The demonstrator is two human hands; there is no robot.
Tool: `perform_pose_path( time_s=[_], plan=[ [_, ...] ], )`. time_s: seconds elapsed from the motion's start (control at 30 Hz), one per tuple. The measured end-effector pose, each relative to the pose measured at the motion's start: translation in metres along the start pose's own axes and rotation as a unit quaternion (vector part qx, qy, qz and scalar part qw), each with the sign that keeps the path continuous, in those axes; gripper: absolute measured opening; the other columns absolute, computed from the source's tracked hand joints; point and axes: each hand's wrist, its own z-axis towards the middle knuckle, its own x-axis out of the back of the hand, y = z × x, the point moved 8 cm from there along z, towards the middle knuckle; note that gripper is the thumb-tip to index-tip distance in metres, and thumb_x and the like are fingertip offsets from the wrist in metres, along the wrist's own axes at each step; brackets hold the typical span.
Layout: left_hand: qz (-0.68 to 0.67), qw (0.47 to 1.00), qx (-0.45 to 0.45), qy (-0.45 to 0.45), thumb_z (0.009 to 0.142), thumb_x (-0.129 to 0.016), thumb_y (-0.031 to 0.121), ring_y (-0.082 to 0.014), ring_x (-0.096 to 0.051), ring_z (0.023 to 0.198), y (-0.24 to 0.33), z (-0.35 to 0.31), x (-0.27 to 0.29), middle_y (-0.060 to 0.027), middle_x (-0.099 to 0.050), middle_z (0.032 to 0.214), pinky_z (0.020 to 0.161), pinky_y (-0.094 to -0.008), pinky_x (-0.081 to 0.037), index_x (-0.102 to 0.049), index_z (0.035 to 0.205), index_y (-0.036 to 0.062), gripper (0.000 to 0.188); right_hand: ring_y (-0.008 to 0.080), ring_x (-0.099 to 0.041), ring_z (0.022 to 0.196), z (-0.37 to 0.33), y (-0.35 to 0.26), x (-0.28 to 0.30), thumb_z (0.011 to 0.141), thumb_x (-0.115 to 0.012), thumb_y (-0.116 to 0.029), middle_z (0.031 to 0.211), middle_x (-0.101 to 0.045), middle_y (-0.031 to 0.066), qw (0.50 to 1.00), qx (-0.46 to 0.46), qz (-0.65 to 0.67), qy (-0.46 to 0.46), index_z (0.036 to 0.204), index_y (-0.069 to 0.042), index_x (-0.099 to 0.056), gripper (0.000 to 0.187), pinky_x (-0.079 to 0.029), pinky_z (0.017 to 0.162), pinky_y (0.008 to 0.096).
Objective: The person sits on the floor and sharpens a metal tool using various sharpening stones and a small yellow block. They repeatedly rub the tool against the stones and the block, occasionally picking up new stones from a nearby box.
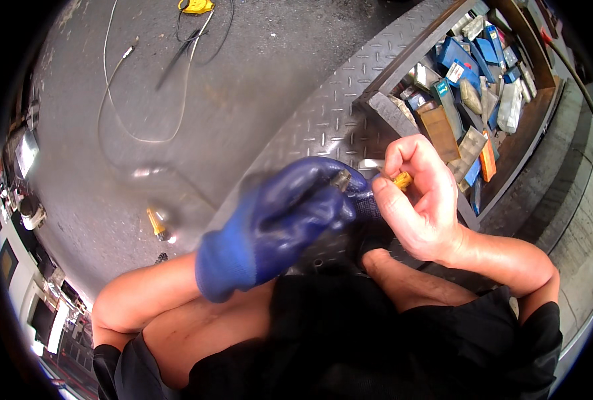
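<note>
Metal piece [341,179], small and grey, near frame centre, pinched in the curled fingers of the blue-gloved left hand [290,203], the nearer one; its long axis cannot be told. Just to its right, the bare right hand [426,207], fingers folded nearly closed, grips a mostly hidden yellow object [402,180], apart from the piece.

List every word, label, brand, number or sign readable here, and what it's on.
No text is clear enough to quote.
White label on a blue case in the open bin: too small to read.
Orange case in the bin: any markings too small and blurred.
Yellow piece at the bare right hand: no lettering readable.
Metal piece in the gloved left hand: none readable.
</note>
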Motion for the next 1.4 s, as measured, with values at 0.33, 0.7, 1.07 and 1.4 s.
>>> perform_pose_path(
  time_s=[0.33, 0.7, 1.07, 1.4],
  plan=[
    [-0.061, 0.997, 0.037, -0.016, 0.108, -0.064, 0.012, -0.0118, -0.065, 0.109, -0.01, -0.008, -0.003, -0.008, -0.07, 0.12, 0.096, -0.0313, -0.056, -0.06, 0.14, -0.0006, 0.035, -0.0011, -0.043, 0.063, 0.0, -0.007, -0.003, 0.094, -0.073, -0.002, 0.076, -0.055, -0.0065, 1.0, 0.005, 0.014, -0.001, 0.108, -0.004, -0.059, 0.019, -0.035, 0.056, 0.0203],
    [-0.018, 0.999, 0.018, -0.023, 0.106, -0.068, 0.011, -0.0112, -0.064, 0.109, -0.006, -0.006, -0.003, -0.0071, -0.069, 0.12, 0.096, -0.0313, -0.056, -0.061, 0.14, 0.0005, 0.036, -0.0004, -0.044, 0.071, -0.003, -0.022, -0.005, 0.096, -0.075, 0.005, 0.089, -0.056, -0.0057, 0.997, -0.014, -0.043, -0.06, 0.12, 0.001, -0.066, 0.026, -0.035, 0.063, 0.0179],
    [-0.038, 0.998, 0.033, -0.028, 0.103, -0.073, 0.013, -0.0105, -0.064, 0.111, -0.005, -0.007, -0.004, -0.0065, -0.068, 0.122, 0.097, -0.0311, -0.056, -0.059, 0.142, 0.0008, 0.043, 0.0005, -0.048, 0.072, -0.001, -0.025, -0.006, 0.093, -0.08, 0.005, 0.09, -0.059, -0.004, 0.997, 0.045, -0.046, -0.051, 0.116, -0.001, -0.069, 0.026, -0.038, 0.061, 0.0189],
    [-0.042, 0.998, 0.032, -0.035, 0.104, -0.073, 0.015, -0.0108, -0.063, 0.111, -0.002, -0.008, -0.005, -0.0059, -0.067, 0.122, 0.098, -0.0308, -0.055, -0.058, 0.143, 0.0008, 0.044, 0.0015, -0.049, 0.071, 0.0, -0.027, -0.008, 0.094, -0.079, 0.004, 0.086, -0.06, -0.0043, 0.995, 0.039, -0.063, -0.062, 0.118, -0.001, -0.067, 0.027, -0.04, 0.063, 0.019]
  ],
)
